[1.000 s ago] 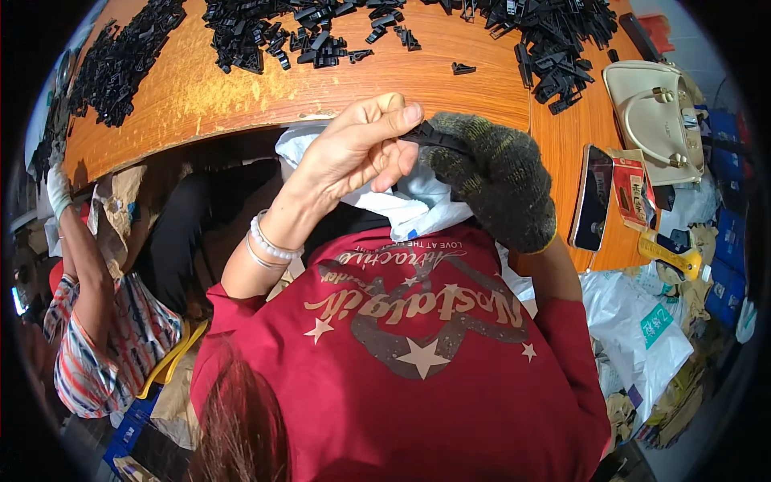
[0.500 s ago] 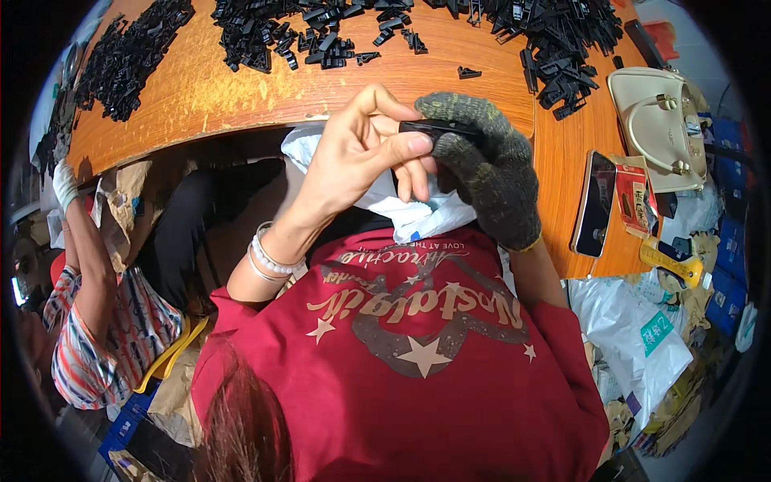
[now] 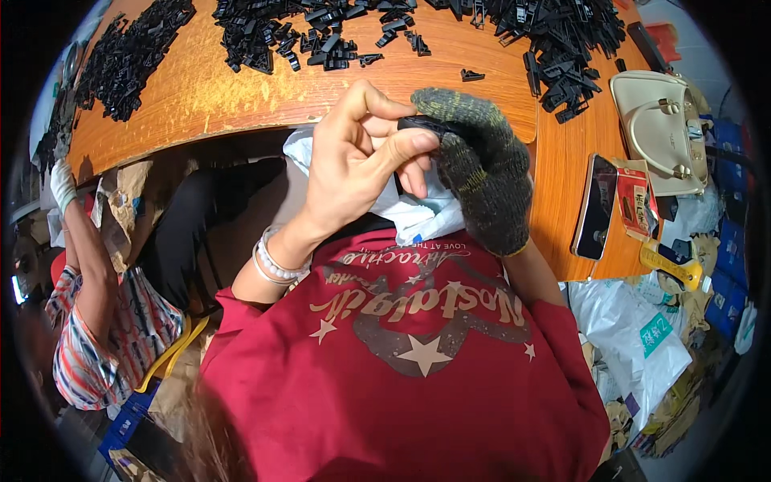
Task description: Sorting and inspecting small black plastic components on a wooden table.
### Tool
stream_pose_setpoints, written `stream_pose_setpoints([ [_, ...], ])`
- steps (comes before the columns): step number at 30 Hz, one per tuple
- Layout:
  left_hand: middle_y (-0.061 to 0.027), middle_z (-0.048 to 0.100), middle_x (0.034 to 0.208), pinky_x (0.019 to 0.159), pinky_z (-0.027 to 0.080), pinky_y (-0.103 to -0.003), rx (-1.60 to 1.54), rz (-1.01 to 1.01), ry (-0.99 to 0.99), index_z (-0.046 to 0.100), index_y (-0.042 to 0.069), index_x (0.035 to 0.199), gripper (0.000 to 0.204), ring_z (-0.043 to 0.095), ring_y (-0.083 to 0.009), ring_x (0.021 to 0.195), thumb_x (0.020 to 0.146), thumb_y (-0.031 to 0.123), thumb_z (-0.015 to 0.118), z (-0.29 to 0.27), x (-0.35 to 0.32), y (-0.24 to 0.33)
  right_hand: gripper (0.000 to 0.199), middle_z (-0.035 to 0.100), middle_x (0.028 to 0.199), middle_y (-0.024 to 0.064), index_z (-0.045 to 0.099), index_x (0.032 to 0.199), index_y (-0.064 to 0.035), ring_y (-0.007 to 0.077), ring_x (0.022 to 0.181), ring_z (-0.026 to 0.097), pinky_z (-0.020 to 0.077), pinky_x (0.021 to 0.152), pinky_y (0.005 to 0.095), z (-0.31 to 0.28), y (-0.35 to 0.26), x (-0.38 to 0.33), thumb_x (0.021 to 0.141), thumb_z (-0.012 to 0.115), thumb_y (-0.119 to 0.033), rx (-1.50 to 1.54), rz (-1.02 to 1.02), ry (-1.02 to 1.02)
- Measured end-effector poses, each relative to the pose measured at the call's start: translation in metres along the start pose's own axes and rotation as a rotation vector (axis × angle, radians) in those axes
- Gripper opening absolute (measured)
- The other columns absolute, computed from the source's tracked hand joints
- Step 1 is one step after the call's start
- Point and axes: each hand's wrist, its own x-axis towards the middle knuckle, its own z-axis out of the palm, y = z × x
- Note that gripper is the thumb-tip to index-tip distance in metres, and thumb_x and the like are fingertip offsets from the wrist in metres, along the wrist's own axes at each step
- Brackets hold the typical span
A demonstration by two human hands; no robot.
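Observation:
In front of my chest, past the table's near edge, both hands meet at a small black plastic piece (image 3: 419,124). My left hand (image 3: 351,165), bare with a beaded bracelet at the wrist, pinches its left end between thumb and fingers. My right hand (image 3: 490,173) wears a dark grey knit glove and closes around the other end, hiding most of the piece. Its exact kind cannot be made out. A single black plastic part (image 3: 472,75) lies on the wooden table (image 3: 241,92) just beyond the hands.
Heaps of black plastic parts (image 3: 562,48) cover the table's far side. At right lie a phone (image 3: 595,206), a red box (image 3: 635,201) and a cream handbag (image 3: 660,128). A white plastic bag (image 3: 630,337) sits below. Another person's gloved hand (image 3: 63,185) is at far left.
My gloved right hand has turned slightly and shifted a little left, covering more of the black piece. My left hand keeps its pinch, almost in the same place.

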Motion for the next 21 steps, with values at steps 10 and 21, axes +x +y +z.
stream_pose_setpoints([
  [10,-0.0086,0.057,0.059,0.037,0.046,-0.025,-0.172,-0.292,0.125,0.044,0.001,0.084,0.024,0.059,-0.0184,0.041,0.094,0.016,0.059,-0.006,0.008,0.021,0.034,0.065,0.103,0.0096,0.054,0.122,0.0003,0.0136,0.096,0.061,0.0509,0.082,0.0282,0.000,0.000,0.003,0.090,0.063,-0.006,-0.109,-0.034,-0.195],
  [21,-0.0070,0.058,0.056,0.031,0.035,-0.020,-0.288,-0.420,0.107,0.045,0.007,0.072,0.031,0.051,-0.0121,0.033,0.092,0.021,0.064,-0.014,0.013,0.006,0.043,0.067,0.092,0.0076,0.050,0.129,-0.0016,0.0140,0.088,0.061,0.0505,0.078,0.0282,0.007,-0.002,0.000,0.089,0.063,-0.007,-0.277,-0.076,-0.177],
])
